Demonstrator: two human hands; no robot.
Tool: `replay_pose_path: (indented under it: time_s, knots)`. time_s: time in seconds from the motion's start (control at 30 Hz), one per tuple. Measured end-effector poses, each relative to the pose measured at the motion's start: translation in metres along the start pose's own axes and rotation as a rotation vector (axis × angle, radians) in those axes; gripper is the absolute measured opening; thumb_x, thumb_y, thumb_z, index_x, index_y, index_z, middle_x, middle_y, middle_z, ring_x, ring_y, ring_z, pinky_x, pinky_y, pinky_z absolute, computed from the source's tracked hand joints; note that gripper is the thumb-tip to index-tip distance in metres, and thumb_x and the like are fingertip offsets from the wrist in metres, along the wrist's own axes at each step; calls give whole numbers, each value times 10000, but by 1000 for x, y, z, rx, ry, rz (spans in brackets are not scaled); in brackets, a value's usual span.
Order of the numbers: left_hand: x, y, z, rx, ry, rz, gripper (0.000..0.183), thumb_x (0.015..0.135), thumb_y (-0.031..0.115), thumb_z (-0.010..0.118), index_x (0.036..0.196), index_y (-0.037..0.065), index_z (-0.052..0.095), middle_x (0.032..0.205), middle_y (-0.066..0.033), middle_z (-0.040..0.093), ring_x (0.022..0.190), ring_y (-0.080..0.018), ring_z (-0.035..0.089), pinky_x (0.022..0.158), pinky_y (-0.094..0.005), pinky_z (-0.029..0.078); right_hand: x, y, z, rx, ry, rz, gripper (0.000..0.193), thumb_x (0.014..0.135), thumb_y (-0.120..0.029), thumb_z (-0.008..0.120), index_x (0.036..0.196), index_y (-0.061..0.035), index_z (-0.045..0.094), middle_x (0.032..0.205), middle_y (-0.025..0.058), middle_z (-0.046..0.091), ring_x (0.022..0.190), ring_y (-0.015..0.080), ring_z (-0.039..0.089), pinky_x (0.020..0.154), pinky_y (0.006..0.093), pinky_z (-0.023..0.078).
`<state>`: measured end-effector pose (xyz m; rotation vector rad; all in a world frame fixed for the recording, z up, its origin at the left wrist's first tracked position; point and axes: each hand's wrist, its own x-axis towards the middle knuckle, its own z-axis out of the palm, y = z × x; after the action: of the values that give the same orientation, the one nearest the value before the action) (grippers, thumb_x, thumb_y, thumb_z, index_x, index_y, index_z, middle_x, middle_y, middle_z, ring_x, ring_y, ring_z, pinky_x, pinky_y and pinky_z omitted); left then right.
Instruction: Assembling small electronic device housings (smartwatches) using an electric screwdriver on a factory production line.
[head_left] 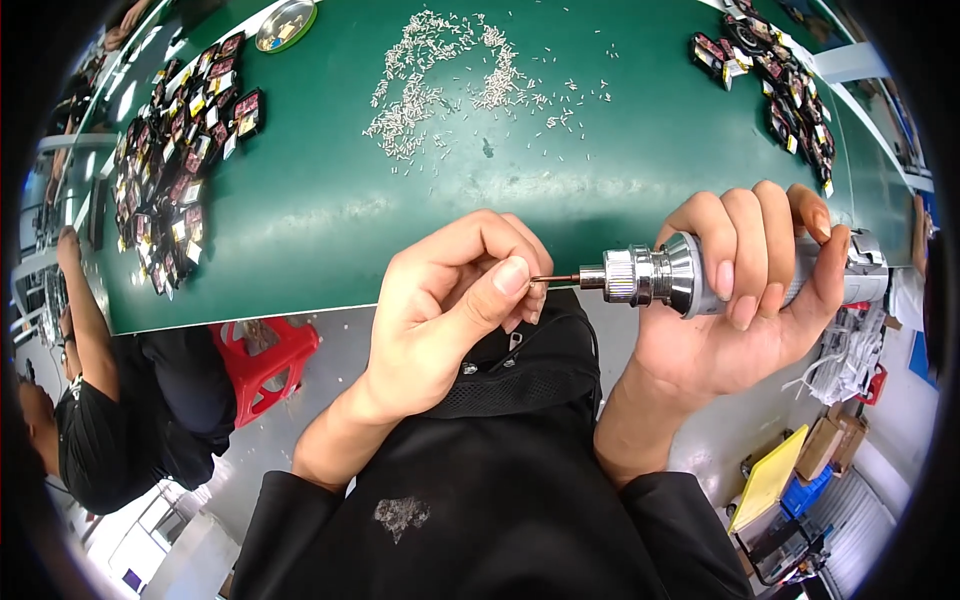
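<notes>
My right hand (745, 280) is wrapped round the grey body of an electric screwdriver (655, 276) with a silver metal nose. The tool lies level, its thin bit (560, 278) pointing left. At the tip of that bit, my left hand (455, 310) is closed in a pinch of thumb and forefinger. Whether a small screw sits between those fingertips is hidden. Both hands are held in front of the near edge of the green table (300, 250), above my lap and a black bag (540, 360).
Many small silver screw-like pieces (410, 100) lie scattered on the table's far middle. Heaps of small black packaged parts (175, 170) (790, 100) cover both sides. A round dish (286, 25) stands at the back left. A person (110, 400) sits at left beside a red stool (262, 365).
</notes>
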<state>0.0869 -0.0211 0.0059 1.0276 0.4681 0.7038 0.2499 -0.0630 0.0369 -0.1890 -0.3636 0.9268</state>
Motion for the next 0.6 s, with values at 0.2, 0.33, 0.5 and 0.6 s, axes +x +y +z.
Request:
replay_pose_path:
  time_s: [0.2,0.33,0.5,0.6]
  knots:
    - [-1,-3,-3,-103,-18,-47,202,953,167,493,854,-8,502,810,-80,510,675,-113,478,591,-240,389,-3,1,-3,7,29,4,153,916,-195,525,879,-47,527,511,-33,368,412,83,370,502,259,365]
    - [2,-3,-3,-131,5,-58,176,952,131,501,855,-12,533,822,-59,538,691,-90,492,621,-227,416,2,2,-6,-3,25,11,157,917,-199,525,878,-47,527,512,-33,372,411,81,371,492,255,361]
    - [9,2,5,48,14,16,121,928,52,519,842,-33,526,815,-56,532,685,-78,479,623,-213,403,6,-8,-3,-72,-41,-20,172,933,-206,498,877,-45,526,510,-32,362,398,79,358,472,256,354]
    - [9,3,15,358,125,139,94,880,-35,533,789,-51,517,757,-72,538,628,-84,460,575,-216,390,2,-8,-2,-126,-23,-137,239,989,-296,354,931,-88,458,522,-15,370,402,100,350,458,282,377]
